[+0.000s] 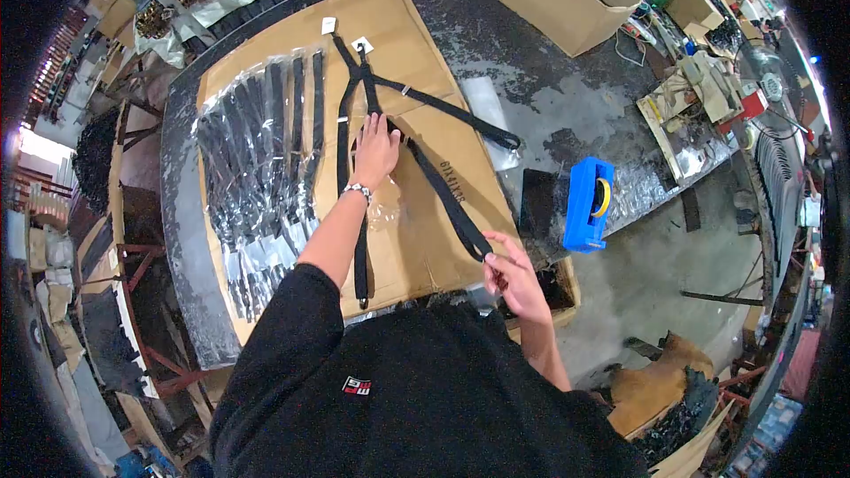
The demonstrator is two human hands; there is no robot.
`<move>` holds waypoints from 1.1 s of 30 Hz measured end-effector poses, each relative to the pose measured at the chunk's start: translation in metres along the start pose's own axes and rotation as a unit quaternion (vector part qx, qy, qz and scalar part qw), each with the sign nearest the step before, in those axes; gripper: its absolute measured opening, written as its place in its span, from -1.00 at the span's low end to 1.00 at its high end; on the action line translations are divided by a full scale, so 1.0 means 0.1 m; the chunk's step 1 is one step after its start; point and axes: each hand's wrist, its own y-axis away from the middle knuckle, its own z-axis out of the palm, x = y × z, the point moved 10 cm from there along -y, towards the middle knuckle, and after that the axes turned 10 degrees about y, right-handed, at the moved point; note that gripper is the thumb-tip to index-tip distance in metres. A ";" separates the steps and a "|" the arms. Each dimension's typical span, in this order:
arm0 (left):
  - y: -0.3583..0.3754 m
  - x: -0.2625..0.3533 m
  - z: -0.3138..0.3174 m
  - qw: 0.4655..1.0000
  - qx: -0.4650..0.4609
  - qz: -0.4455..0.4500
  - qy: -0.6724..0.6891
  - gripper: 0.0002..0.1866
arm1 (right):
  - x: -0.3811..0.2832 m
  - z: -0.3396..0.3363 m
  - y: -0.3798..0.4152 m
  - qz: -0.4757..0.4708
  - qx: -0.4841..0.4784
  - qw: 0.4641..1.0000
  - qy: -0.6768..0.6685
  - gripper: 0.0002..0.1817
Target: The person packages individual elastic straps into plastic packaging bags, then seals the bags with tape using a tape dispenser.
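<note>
Black suspenders (447, 197) lie spread over a flat cardboard sheet (416, 257), with white tags (328, 25) at their far ends. My left hand (376, 152) rests on the straps near the middle, its fingers stretched out and flat. A beaded bracelet circles that wrist. At the near right edge of the cardboard, my right hand (512, 276) pinches the looped end of one strap, which runs taut toward the left hand. Left of the suspenders lies a row of several black straps in clear plastic sleeves (261, 142).
A blue tape dispenser (584, 204) stands at the table's right edge. Clear plastic sheeting (490, 115) lies right of the cardboard. Farther back are an open cardboard box (567, 0) and a small machine (695, 102). Below the table's right edge sits another box (567, 288).
</note>
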 end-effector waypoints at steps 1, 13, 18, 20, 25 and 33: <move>-0.15 -0.07 0.14 1.000 -0.015 -0.012 -0.013 -0.34 | 0.06 -0.08 0.01 0.023 0.041 0.998 0.044 -0.53; -0.32 -0.18 0.58 0.995 0.020 -0.059 -0.080 -0.04 | 0.66 -0.65 0.17 0.146 0.049 0.902 0.403 -0.71; -0.31 -0.16 0.62 0.992 0.047 -0.034 -0.109 -0.07 | 0.63 -0.72 0.64 0.140 -0.026 0.951 0.274 -0.66; -0.32 -0.10 0.57 0.991 0.057 -0.026 -0.117 -0.09 | 0.89 -0.94 0.93 0.171 -0.010 0.961 0.219 -0.67; -0.31 -0.10 0.58 0.986 0.080 -0.021 -0.145 -0.14 | 1.29 -1.53 1.97 0.255 0.064 0.965 0.019 -0.73; -0.31 -0.09 0.56 0.988 0.094 -0.026 -0.119 -0.22 | 1.25 -1.70 2.10 0.260 0.076 0.958 0.094 -0.75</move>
